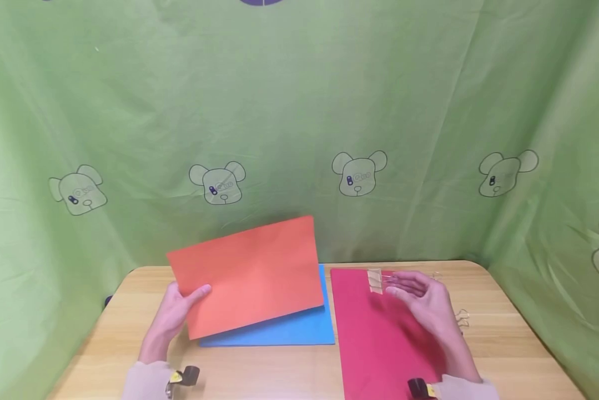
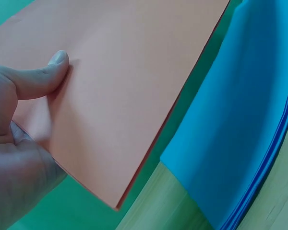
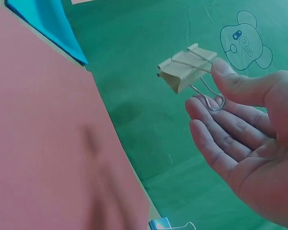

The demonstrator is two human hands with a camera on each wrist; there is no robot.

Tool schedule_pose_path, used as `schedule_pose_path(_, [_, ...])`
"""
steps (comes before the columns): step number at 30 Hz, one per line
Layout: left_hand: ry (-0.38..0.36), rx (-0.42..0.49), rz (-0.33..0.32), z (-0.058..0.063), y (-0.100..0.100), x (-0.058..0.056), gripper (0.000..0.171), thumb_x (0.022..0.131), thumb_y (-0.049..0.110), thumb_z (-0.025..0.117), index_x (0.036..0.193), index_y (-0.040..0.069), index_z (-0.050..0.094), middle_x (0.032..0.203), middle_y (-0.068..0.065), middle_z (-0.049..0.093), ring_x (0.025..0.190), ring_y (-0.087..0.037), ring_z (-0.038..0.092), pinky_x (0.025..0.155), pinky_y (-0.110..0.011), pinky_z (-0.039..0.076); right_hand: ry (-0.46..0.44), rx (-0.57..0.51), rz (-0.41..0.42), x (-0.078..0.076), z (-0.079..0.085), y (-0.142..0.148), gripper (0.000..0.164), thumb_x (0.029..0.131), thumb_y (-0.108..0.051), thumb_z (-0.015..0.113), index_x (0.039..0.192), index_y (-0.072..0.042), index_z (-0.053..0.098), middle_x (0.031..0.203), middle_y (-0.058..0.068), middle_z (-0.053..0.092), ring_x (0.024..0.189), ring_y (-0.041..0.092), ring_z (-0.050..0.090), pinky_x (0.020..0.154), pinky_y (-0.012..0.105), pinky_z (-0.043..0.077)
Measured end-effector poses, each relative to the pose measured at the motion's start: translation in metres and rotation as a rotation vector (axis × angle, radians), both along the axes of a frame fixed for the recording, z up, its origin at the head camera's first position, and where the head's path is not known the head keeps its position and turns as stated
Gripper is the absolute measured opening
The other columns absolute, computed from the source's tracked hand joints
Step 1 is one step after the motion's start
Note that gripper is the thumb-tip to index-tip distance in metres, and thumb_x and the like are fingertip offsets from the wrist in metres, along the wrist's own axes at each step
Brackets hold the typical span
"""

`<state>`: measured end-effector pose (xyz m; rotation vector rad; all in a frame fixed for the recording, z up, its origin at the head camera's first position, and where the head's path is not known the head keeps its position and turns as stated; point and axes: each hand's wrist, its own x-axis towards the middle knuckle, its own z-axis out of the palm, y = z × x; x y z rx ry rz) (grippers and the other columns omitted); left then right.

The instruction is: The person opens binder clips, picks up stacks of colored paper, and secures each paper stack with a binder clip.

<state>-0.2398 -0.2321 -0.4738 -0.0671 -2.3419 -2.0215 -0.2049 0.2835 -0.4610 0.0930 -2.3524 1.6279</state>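
Note:
My left hand grips a stack of orange paper by its left edge, thumb on the front face and the other fingers behind. The orange paper is lifted and tilted above a blue paper stack on the table. In my right hand a beige binder clip is pinched by its wire handles, between the thumb and the fingers. That hand hovers over red paper lying on the right. The right wrist view shows the clip apart from the paper.
More binder clips lie on the table's right side, one with wire handles showing beside the red paper. A white-blue clip appears at the bottom of the right wrist view. A green curtain hangs behind the wooden table.

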Motion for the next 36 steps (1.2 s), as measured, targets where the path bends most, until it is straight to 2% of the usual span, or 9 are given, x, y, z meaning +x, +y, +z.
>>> schedule_pose_path(6, [-0.001, 0.021, -0.024, -0.001, 0.004, -0.002, 0.029, 0.093, 0.009, 0.075, 0.115, -0.002, 0.062, 0.098, -0.005, 0.068, 0.089, -0.017, 0.063, 0.083, -0.03, 0.054, -0.037, -0.037, 0.016, 0.0, 0.001, -0.001, 0.041, 0.091, -0.014, 0.08, 0.125, 0.006, 0.067, 0.114, 0.02, 0.073, 0.095, 0.003, 0.072, 0.084, 0.017, 0.055])
schedule_pose_path(14, [-0.027, 0.021, -0.053, 0.002, 0.01, -0.003, 0.035, 0.092, 0.013, 0.076, 0.12, -0.001, 0.06, 0.104, -0.005, 0.069, 0.098, -0.018, 0.063, 0.091, -0.029, 0.051, -0.098, -0.086, 0.03, -0.001, 0.003, -0.002, 0.048, 0.093, -0.02, 0.079, 0.13, 0.006, 0.063, 0.115, 0.012, 0.075, 0.098, 0.003, 0.071, 0.087, 0.016, 0.053])
schedule_pose_path(19, [-0.054, 0.033, -0.068, -0.001, 0.015, -0.003, 0.031, 0.092, 0.013, 0.076, 0.116, 0.0, 0.06, 0.1, -0.007, 0.067, 0.095, -0.02, 0.062, 0.09, -0.032, 0.051, -0.077, -0.135, 0.062, -0.001, 0.001, -0.003, 0.044, 0.093, -0.016, 0.078, 0.127, 0.007, 0.063, 0.113, 0.007, 0.076, 0.099, 0.006, 0.072, 0.088, 0.018, 0.054])
schedule_pose_path(24, [-0.107, 0.028, -0.063, -0.003, 0.021, 0.001, 0.038, 0.091, 0.018, 0.078, 0.119, 0.002, 0.057, 0.101, -0.009, 0.067, 0.094, -0.021, 0.063, 0.087, -0.032, 0.052, -0.082, -0.169, 0.08, -0.001, 0.0, -0.004, 0.045, 0.093, -0.015, 0.078, 0.128, 0.008, 0.062, 0.111, 0.0, 0.077, 0.099, 0.007, 0.072, 0.088, 0.02, 0.055])
schedule_pose_path(30, [-0.117, 0.105, -0.119, -0.004, 0.026, 0.001, 0.034, 0.092, 0.013, 0.076, 0.116, -0.001, 0.057, 0.096, -0.013, 0.07, 0.086, -0.024, 0.068, 0.08, -0.036, 0.057, -0.124, -0.32, 0.067, 0.0, 0.001, -0.005, 0.046, 0.092, -0.01, 0.078, 0.13, 0.01, 0.061, 0.105, -0.006, 0.076, 0.096, 0.007, 0.073, 0.086, 0.02, 0.056])
schedule_pose_path(33, [-0.113, 0.127, -0.137, -0.005, 0.029, -0.001, 0.029, 0.093, 0.011, 0.075, 0.113, 0.0, 0.058, 0.093, -0.011, 0.069, 0.084, -0.022, 0.068, 0.078, -0.035, 0.057, -0.125, -0.395, 0.069, -0.001, 0.001, -0.006, 0.041, 0.092, -0.006, 0.078, 0.127, 0.008, 0.063, 0.102, -0.004, 0.077, 0.094, 0.009, 0.074, 0.085, 0.022, 0.057])
schedule_pose_path(36, [-0.114, 0.148, -0.15, -0.005, 0.031, -0.002, 0.027, 0.093, 0.01, 0.074, 0.113, 0.001, 0.059, 0.092, -0.01, 0.069, 0.084, -0.021, 0.068, 0.078, -0.035, 0.057, -0.121, -0.411, 0.073, -0.001, 0.001, -0.006, 0.037, 0.092, -0.006, 0.077, 0.125, 0.006, 0.066, 0.101, -0.004, 0.077, 0.093, 0.009, 0.074, 0.085, 0.022, 0.057])
